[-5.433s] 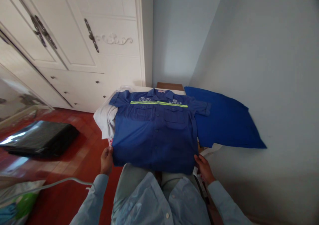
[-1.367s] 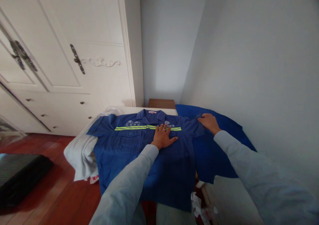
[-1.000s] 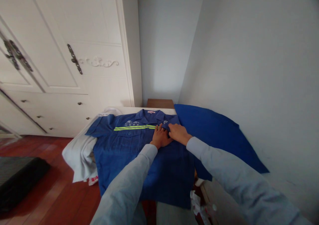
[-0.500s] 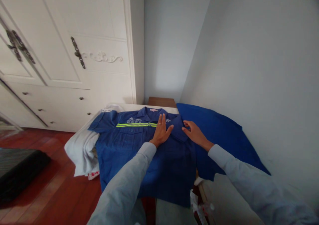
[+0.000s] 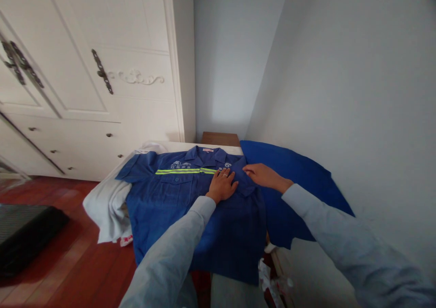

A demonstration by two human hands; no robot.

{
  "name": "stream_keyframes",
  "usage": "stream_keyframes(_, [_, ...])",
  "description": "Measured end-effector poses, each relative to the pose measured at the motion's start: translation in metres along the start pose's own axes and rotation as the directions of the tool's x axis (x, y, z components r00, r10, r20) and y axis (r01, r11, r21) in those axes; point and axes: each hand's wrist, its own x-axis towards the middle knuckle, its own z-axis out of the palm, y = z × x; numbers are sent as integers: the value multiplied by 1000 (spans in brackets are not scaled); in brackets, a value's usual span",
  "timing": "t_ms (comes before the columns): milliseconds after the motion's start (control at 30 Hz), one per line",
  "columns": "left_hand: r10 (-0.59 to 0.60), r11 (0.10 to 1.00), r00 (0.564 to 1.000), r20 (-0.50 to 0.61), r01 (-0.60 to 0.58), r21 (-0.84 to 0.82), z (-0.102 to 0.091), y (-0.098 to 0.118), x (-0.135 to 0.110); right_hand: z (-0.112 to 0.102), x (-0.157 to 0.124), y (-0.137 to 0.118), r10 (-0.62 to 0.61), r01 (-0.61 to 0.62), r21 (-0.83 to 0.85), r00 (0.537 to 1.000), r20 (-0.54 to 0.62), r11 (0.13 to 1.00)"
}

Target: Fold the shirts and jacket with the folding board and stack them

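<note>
We press our left hand (image 5: 222,187) open on the blue shirt (image 5: 163,203), collar far; our right hand (image 5: 261,175) lies flat just right

L hand (image 5: 222,187) flat on blue shirt (image 5: 177,203) — R hand (image 5: 262,175) on folded sleeve | white cloth (image 5: 105,206) beside
</note>
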Motion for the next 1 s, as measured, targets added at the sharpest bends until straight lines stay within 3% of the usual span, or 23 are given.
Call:
stream_keyframes(67, [5, 1000, 1000, -4, -5, 8, 0, -1, 0, 4, 24, 8, 8, -10, -40, 999, -41, 999])
stream_keyframes(233, [1, 1000, 1000, 8, -1, 0, 1, -1, 0, 33, 67, 31, 17, 3, -283, 997, 69, 959])
stream_keyframes(333, [-3, 1000, 1000, 19, 4, -15, 1, -1, -1, 48, 76, 44, 94, -72, -327, 994, 53, 942])
stream_keyframes(500, [-15, 998, 998, 54, 19, -64, -1, 0, -2, 59, 78, 55, 121, -99, -363, 992, 38, 926])
stream_keyframes(667, [-11, 997, 998, 63, 16, -73, -1, -1, 0, 62, 56, 51, -2, 25, -325, 998, 69, 945])
stream_keyframes(867, [-12, 998, 998, 61, 16, -55, 2, -2, 2, 60, -11, 51, -190, 225, -236, 968, 162, 945])
stream_keyframes(1000, [-20, 998, 998, 56, 23, -52, 2, -1, 2, 52, -49, 52, -284, 307, -186, 949, 137, 933])
